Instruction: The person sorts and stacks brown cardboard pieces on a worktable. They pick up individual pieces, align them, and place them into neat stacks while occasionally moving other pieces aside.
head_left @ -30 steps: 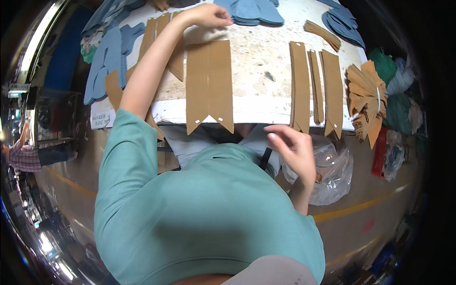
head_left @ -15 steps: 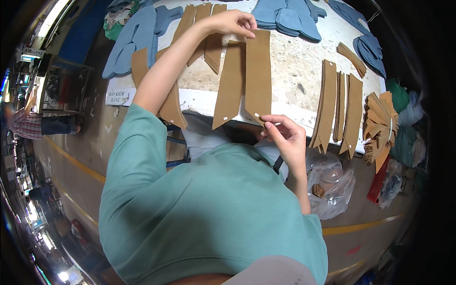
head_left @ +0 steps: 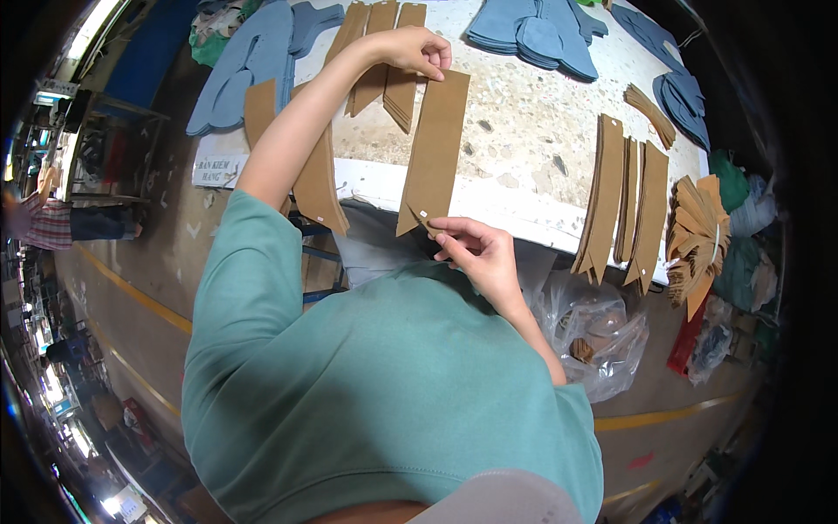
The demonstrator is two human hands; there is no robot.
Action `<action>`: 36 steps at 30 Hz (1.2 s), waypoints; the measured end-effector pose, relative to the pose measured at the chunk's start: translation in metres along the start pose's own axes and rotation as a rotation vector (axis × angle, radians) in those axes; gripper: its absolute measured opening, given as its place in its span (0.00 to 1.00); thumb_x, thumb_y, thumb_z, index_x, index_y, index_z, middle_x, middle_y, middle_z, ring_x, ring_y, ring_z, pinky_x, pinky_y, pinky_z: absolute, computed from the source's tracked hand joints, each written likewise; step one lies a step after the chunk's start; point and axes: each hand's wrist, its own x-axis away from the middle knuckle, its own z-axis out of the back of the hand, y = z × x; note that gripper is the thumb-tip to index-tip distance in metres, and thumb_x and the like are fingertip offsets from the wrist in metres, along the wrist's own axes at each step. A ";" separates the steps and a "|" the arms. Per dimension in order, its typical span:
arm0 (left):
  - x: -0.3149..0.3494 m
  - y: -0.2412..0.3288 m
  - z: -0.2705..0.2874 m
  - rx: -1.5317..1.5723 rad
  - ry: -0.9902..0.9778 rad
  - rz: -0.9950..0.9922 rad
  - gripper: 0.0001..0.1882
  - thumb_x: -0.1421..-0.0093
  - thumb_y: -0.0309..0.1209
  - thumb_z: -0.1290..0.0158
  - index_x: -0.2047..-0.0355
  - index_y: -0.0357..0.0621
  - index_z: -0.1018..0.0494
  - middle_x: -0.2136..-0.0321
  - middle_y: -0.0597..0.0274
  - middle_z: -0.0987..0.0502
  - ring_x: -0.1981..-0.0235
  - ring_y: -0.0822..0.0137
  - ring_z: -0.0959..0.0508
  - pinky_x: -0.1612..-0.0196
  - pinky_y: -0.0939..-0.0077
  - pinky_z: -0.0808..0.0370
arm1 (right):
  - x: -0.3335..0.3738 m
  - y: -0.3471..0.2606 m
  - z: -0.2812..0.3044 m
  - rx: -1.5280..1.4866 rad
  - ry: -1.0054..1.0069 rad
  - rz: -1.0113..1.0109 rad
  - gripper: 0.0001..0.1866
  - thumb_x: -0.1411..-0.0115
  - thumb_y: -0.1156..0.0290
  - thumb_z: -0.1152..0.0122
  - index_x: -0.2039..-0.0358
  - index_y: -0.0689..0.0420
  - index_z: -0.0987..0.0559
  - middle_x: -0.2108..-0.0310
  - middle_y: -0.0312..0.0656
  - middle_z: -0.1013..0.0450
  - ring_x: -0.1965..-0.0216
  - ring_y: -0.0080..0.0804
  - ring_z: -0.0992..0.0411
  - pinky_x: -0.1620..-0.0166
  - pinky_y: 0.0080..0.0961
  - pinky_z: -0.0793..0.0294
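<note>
A long brown leather strip [head_left: 443, 140] with a slanted lower end and a small white tag hangs over the table's near edge. My left hand [head_left: 414, 51] pinches its far end, and my right hand [head_left: 482, 258] pinches its pointed near corner. Beneath it lies another brown strip, mostly hidden, whose tip shows at the lower left. Beyond my left wrist are several stacks of brown strips [head_left: 401, 98]. Left of the held strip, a curved brown stack [head_left: 316, 179] reaches past the table edge, partly covered by my left forearm.
Stacks of blue leather pieces [head_left: 534, 39] lie along the far side of the white, stained table [head_left: 515, 140]. More brown strip stacks [head_left: 599, 188] overhang the right edge, beside a tied fan-shaped bundle [head_left: 697, 231]. A clear plastic bag [head_left: 602, 341] sits below on the right.
Both hands have moved left with the held strip. It now lies over the neighbouring strip, which was in full view beside it before.
</note>
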 end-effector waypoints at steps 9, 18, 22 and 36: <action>0.051 0.030 -0.020 -0.403 0.590 -0.194 0.12 0.41 0.36 0.43 0.61 0.43 0.25 0.68 0.62 0.23 0.71 0.71 0.24 0.66 0.78 0.28 | -0.003 -0.001 -0.003 0.082 0.018 0.042 0.16 0.40 0.80 0.41 0.51 0.63 0.23 0.70 0.41 0.21 0.72 0.20 0.22 0.68 0.16 0.23; 0.152 0.097 -0.130 0.585 0.632 0.203 0.18 0.37 0.30 0.47 0.47 0.39 0.32 0.53 0.54 0.26 0.54 0.64 0.22 0.54 0.70 0.22 | -0.036 -0.014 0.009 0.198 0.102 0.175 0.23 0.38 0.79 0.44 0.42 0.60 0.30 0.64 0.39 0.25 0.67 0.20 0.26 0.62 0.17 0.26; 0.142 0.116 -0.174 0.923 0.731 0.152 0.26 0.38 0.22 0.48 0.40 0.40 0.40 0.41 0.52 0.35 0.42 0.62 0.30 0.47 0.67 0.25 | -0.066 -0.011 0.005 0.277 0.398 0.439 0.25 0.41 0.77 0.41 0.43 0.63 0.30 0.55 0.51 0.29 0.65 0.35 0.23 0.62 0.26 0.23; 0.131 0.127 -0.186 0.817 0.906 0.034 0.11 0.38 0.20 0.50 0.55 0.37 0.27 0.49 0.56 0.29 0.49 0.67 0.26 0.51 0.76 0.27 | -0.072 -0.031 0.022 0.620 0.295 0.491 0.22 0.46 0.82 0.49 0.48 0.66 0.27 0.58 0.57 0.30 0.58 0.56 0.27 0.53 0.42 0.27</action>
